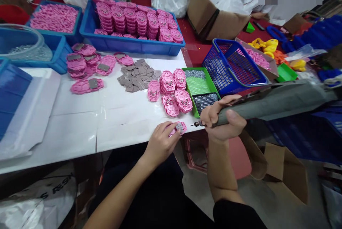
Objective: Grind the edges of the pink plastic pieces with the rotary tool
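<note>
Steadily, the left hand (pixel 162 140) pinches a small pink plastic casing (pixel 184 127) bearing a grey metal plate, down at the white table's (pixel 117 124) near edge. The right hand (pixel 224 122) wraps its fingers around a long dark-grey, pen-shaped power screwdriver (pixel 269 106), whose thin tip points at the casing from just beside it. Behind the casing sit pink casing stacks (pixel 169 82) and a shallow bright-green plastic tray (pixel 196 107).
</note>
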`<state>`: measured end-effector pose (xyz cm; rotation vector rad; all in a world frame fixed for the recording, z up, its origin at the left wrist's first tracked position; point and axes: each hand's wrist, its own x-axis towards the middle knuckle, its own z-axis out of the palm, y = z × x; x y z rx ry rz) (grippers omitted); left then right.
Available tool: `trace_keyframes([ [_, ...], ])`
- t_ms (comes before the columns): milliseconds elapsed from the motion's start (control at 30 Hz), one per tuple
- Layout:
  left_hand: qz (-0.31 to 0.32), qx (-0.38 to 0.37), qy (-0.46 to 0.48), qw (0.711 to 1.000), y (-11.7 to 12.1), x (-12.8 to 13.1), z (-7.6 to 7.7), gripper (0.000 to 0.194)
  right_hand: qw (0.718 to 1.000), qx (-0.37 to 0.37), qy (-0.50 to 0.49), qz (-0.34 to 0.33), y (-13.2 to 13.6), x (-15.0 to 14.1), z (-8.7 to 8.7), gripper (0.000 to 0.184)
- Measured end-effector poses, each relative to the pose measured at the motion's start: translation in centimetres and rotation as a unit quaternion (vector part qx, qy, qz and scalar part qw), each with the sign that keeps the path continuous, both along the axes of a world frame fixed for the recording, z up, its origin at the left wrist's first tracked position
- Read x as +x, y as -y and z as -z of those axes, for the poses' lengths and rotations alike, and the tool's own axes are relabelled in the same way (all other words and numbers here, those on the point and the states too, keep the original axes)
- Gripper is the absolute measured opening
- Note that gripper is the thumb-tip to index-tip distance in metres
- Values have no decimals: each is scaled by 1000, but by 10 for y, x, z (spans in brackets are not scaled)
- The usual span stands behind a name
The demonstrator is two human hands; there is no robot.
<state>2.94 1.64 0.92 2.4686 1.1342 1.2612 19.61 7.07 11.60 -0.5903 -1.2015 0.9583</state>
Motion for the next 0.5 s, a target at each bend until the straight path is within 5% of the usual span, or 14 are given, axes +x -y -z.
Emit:
trace_keyframes([
  [500, 9, -16, -4, 1000, -2, -1, 0, 12, 997, -78, 24, -4, 4, -22, 25, 21],
])
